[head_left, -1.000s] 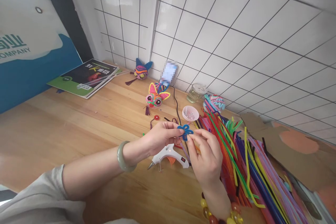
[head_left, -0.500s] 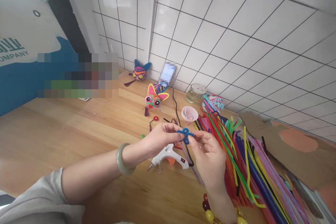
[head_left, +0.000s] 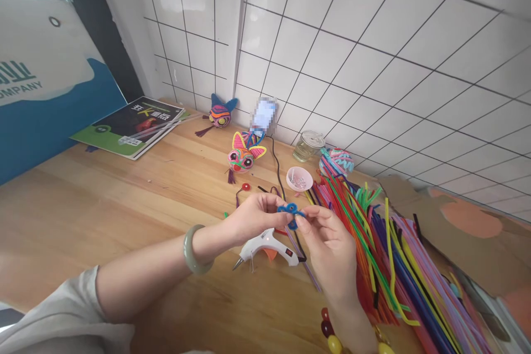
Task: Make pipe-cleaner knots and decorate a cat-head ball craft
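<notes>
Now our left hand [head_left: 252, 217] and right hand [head_left: 328, 250] still pinch the blue twist [head_left: 291, 211] between them, fingers closed on it, just above the glue gun [head_left: 265, 244] on the tabletop [head_left: 124, 204]. Since a second ago the twist has tipped flatter, and our hands have barely shifted.

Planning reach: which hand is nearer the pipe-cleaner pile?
Right. The right hand is at the left edge of the pipe-cleaner pile; the left hand is farther left. Both pinch the blue twist.
</notes>
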Available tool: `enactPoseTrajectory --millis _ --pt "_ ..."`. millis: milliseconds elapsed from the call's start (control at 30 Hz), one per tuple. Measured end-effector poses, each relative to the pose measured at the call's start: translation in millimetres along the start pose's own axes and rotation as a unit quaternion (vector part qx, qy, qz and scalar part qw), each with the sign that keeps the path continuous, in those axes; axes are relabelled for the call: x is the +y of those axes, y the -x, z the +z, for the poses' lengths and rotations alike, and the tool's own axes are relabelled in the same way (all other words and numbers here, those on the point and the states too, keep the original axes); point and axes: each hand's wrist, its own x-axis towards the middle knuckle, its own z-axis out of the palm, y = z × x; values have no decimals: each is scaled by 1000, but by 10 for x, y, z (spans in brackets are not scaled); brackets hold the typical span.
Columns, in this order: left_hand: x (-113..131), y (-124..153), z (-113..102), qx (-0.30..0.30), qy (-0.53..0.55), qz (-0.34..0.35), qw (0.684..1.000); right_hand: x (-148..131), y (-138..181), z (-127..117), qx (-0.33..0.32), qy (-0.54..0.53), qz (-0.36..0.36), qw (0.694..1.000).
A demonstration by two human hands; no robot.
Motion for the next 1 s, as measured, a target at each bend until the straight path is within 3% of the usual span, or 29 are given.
enactPoseTrajectory --millis 300,467,600,667,800,1000 --pt "-68 -23 -24 20 -59 66 996 -8 28 8 5 22 -4 1000" --pt "-115 -35 -31 43 -84 86 992 71 57 3 29 97 -53 993" --pt "-92 -42 -11 67 -68 88 992 59 74 -20 10 116 -83 990" --pt "-67 -43 -4 73 -59 77 993 27 63 -41 -4 99 -62 993" --pt "-36 -44 -27 45 -66 47 996 9 -15 -101 -64 -3 48 997" --pt "15 -30 -78 1 -49 -31 998 90 -136 -147 -124 -165 167 964"
